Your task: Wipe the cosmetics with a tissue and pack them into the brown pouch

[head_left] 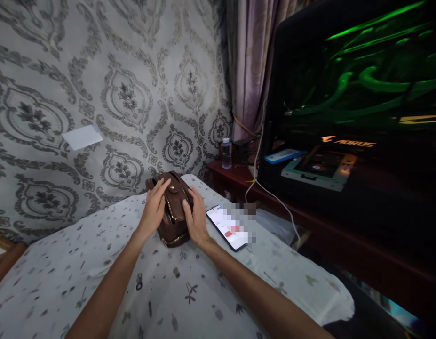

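Note:
A brown leather bag (175, 200) with a round metal snap and gold zips lies on the white patterned sheet (161, 292). Along the bag's left side rests my left hand (153, 207), its fingers stretched out over the top edge. My right hand (196, 217) lies against the right side, thumb apart from the fingers. Both hands touch the bag without wrapping round it. Just right of my right hand is a phone (226, 228) with a lit screen, partly blurred out.
A red-brown desk (218, 174) at the right holds a clear bottle (226, 153). A white cable (279, 202) hangs over its edge. Beyond stands a dark computer case (309, 117) with green light. Patterned wallpaper (126, 94) carries a white switch plate (83, 137).

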{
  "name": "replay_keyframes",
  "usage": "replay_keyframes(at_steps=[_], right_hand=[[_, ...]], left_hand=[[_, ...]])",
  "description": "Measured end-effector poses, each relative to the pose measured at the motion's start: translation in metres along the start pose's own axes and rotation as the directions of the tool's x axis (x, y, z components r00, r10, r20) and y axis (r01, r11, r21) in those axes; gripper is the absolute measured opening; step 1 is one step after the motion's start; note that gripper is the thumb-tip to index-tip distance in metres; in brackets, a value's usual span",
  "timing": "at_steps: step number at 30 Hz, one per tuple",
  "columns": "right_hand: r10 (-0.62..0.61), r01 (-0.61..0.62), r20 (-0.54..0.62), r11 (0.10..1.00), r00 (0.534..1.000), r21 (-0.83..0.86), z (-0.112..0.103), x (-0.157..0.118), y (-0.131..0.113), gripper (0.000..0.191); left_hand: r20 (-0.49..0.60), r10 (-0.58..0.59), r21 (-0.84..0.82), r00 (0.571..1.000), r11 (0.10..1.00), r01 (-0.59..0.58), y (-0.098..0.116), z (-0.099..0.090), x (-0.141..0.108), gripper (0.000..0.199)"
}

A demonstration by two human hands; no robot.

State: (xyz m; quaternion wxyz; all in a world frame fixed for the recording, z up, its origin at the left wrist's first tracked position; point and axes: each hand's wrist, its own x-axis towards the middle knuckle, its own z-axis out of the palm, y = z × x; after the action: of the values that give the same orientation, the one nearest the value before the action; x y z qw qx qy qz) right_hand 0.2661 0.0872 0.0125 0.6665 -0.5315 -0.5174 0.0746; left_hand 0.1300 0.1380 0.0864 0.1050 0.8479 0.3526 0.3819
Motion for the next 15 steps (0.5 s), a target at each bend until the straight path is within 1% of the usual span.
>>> replay_keyframes(at_steps=[1,3,5,7,8,10,13,15], right_hand=[[-0.007,0.007,-0.003,1.0,1.0,-0.013,0.001,0.0,0.0,0.048],[-0.017,0.017,-0.002,0.999,1.0,-0.032,0.001,0.0,0.001,0.049],[-0.022,0.022,0.0,0.999,1.0,-0.045,0.001,0.0,0.002,0.05],[-0.022,0.023,0.005,0.999,1.0,-0.05,0.001,0.001,0.003,0.052],[-0.023,0.023,0.01,0.998,1.0,-0.05,0.001,0.002,0.004,0.053],[-0.033,0.034,0.035,0.998,0.999,-0.048,0.0,0.005,0.006,0.055],[-0.059,0.065,0.112,0.997,0.992,-0.042,-0.001,0.016,0.009,0.055],[-0.054,0.063,0.161,0.997,0.985,-0.05,-0.002,0.026,0.008,0.053]], left_hand=[[-0.029,-0.01,-0.048,1.0,0.999,0.009,-0.001,-0.001,-0.003,0.048],[-0.074,-0.077,-0.107,0.994,0.992,0.069,0.001,-0.001,-0.009,0.05],[-0.082,-0.182,-0.128,0.98,0.977,0.171,0.004,0.002,-0.016,0.057],[-0.075,-0.248,-0.123,0.966,0.963,0.238,0.007,0.008,-0.021,0.067],[-0.078,-0.256,-0.112,0.964,0.963,0.246,0.007,0.011,-0.022,0.07],[-0.103,-0.233,-0.081,0.967,0.971,0.225,0.006,0.018,-0.023,0.072],[-0.146,-0.19,-0.043,0.971,0.982,0.186,0.0,0.025,-0.02,0.068],[-0.165,-0.172,-0.032,0.971,0.985,0.169,-0.003,0.027,-0.02,0.065]])
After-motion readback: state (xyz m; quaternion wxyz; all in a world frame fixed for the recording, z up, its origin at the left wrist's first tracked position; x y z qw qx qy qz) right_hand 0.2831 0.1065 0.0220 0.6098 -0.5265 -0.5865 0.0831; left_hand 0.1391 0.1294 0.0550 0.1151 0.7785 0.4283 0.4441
